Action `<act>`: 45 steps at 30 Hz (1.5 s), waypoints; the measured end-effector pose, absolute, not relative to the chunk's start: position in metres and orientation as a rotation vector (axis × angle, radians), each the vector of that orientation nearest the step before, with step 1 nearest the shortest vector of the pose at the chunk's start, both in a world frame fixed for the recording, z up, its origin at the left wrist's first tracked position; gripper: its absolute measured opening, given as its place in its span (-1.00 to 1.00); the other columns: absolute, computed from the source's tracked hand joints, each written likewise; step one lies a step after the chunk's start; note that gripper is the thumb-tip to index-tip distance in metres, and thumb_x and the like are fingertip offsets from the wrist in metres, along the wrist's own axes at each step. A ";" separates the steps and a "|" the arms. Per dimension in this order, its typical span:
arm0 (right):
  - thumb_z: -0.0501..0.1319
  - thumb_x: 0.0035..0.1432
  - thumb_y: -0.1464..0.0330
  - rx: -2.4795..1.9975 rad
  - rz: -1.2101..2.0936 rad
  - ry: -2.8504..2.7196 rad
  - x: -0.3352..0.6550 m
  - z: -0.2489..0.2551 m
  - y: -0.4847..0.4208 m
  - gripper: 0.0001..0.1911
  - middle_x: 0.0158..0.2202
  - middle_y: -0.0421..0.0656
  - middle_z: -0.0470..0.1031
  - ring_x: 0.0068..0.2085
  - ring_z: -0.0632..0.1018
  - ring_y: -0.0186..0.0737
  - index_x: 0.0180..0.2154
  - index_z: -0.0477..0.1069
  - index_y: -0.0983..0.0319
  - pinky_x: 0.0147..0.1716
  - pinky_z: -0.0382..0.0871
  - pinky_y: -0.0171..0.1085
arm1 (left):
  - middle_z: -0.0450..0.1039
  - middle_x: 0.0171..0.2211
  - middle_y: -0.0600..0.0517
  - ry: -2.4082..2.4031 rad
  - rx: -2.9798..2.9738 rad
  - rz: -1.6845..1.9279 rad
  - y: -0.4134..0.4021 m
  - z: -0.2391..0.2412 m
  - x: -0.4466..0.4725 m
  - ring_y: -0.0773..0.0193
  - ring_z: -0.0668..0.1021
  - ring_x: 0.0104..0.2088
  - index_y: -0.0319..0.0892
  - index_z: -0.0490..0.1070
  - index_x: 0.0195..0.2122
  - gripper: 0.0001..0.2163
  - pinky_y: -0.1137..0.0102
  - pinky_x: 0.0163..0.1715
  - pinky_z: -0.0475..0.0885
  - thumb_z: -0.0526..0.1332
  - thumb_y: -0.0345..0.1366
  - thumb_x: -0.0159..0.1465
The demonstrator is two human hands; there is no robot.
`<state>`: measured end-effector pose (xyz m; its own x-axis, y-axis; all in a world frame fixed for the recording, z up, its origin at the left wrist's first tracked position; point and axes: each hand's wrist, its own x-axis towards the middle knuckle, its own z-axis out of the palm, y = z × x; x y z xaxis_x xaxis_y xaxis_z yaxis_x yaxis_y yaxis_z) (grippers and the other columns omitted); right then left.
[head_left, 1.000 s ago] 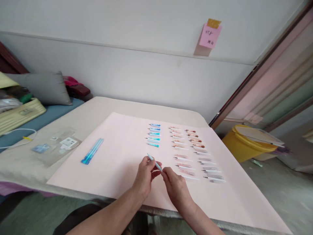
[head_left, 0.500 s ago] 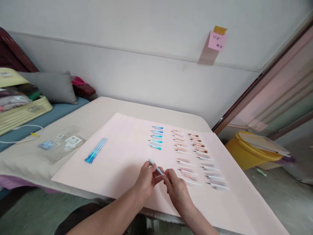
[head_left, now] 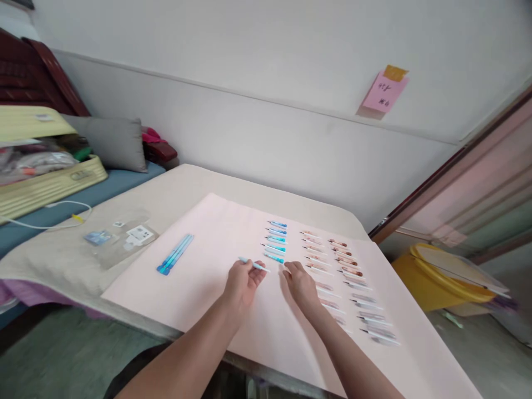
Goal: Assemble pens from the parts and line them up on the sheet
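My left hand [head_left: 241,282] pinches a light blue pen [head_left: 254,265] that lies almost level just above the pink paper sheet [head_left: 208,260]. My right hand [head_left: 300,282] hovers beside it, fingers curled close together near the lowest blue piece of a column of several short blue pen parts [head_left: 274,241]; whether it holds anything I cannot make out. To the right run columns of brown and pink pen parts [head_left: 318,256] and grey ones [head_left: 366,305].
Blue pens [head_left: 175,254] lie together at the sheet's left. A clear plastic bag with labels [head_left: 120,239] rests on the beige table cover. A yellow case [head_left: 45,183] and grey pillow [head_left: 112,143] sit left; a yellow bin [head_left: 440,277] stands right.
Both hands have moved forward toward the blue column. The pen has gone from slanted to nearly level, and my right hand has come off its end. The view has shifted left.
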<state>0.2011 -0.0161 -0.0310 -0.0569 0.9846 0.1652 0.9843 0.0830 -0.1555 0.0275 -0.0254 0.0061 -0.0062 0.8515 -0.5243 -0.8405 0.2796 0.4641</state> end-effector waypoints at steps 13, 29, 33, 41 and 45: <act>-0.10 0.31 0.25 -2.162 -0.067 -2.255 0.158 -0.055 0.029 -0.72 -0.17 -0.07 0.34 -0.25 0.48 -0.20 -0.10 0.31 0.13 -0.41 0.16 -0.28 | 0.41 -0.40 -0.11 0.867 -0.067 1.412 -0.006 0.009 0.008 0.25 0.56 -0.40 -0.22 0.22 -0.36 -0.92 0.33 -0.40 0.53 0.08 -0.52 0.22; -0.05 0.30 0.25 -1.787 0.037 -2.139 0.201 -0.007 -0.086 -0.75 -0.34 -0.22 0.36 -0.42 0.46 -0.32 -0.19 0.38 0.10 -0.55 0.07 -0.38 | 0.44 -0.41 -0.09 0.979 0.259 1.365 -0.032 0.010 0.036 0.26 0.56 -0.40 -0.20 0.23 -0.38 -0.93 0.29 -0.32 0.49 0.12 -0.46 0.21; -0.04 0.29 0.24 -1.809 -0.041 -2.157 0.201 -0.003 -0.092 -0.74 -0.36 -0.22 0.36 -0.47 0.44 -0.33 -0.21 0.40 0.10 -0.58 0.02 -0.38 | 0.45 -0.40 -0.08 1.007 0.369 1.356 -0.039 0.007 0.044 0.25 0.56 -0.39 -0.19 0.23 -0.38 -0.94 0.27 -0.31 0.48 0.13 -0.43 0.20; -0.02 0.28 0.24 -1.865 -0.092 -2.191 0.196 -0.006 -0.094 -0.75 -0.36 -0.22 0.38 -0.51 0.41 -0.37 -0.22 0.40 0.09 -0.60 -0.05 -0.36 | 0.46 -0.37 -0.06 0.995 0.534 1.328 -0.049 -0.003 0.053 0.24 0.53 -0.34 -0.18 0.26 -0.36 -0.89 0.25 -0.26 0.44 0.18 -0.29 0.16; -0.02 0.28 0.23 -1.909 -0.062 -2.186 0.194 -0.007 -0.095 -0.75 -0.36 -0.23 0.39 -0.51 0.41 -0.36 -0.21 0.41 0.08 -0.59 -0.09 -0.34 | 0.48 -0.32 -0.07 1.047 0.634 1.274 -0.055 -0.006 0.058 0.25 0.51 -0.27 -0.18 0.28 -0.34 -0.85 0.30 -0.21 0.38 0.19 -0.22 0.15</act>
